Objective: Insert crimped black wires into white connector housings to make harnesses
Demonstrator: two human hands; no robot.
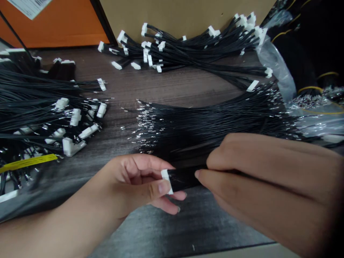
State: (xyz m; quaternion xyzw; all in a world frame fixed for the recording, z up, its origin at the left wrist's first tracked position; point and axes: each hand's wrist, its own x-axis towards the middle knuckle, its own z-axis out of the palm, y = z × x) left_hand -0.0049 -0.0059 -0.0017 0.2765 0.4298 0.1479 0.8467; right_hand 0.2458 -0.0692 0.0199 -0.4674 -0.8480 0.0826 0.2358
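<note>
Between the thumb and fingers of my left hand [145,186] is a white plug connector [166,175], its other fingers loosely curled beneath. A flat band of black wires [184,178] runs from that connector to the right. My right hand [249,172] pinches these wires a short way from the connector, and its palm side is hidden. Just beyond both hands lies a wide bundle of loose black wires [204,120] with small silvery metal terminals at its ends.
Finished-looking black cables with white connectors [188,50] lie at the back against a cardboard box [182,14]. More wires with connectors [48,96] and a yellow strip [29,163] are at left. Clear plastic bags [282,71] hold wires at right. An orange box [59,25] stands back left.
</note>
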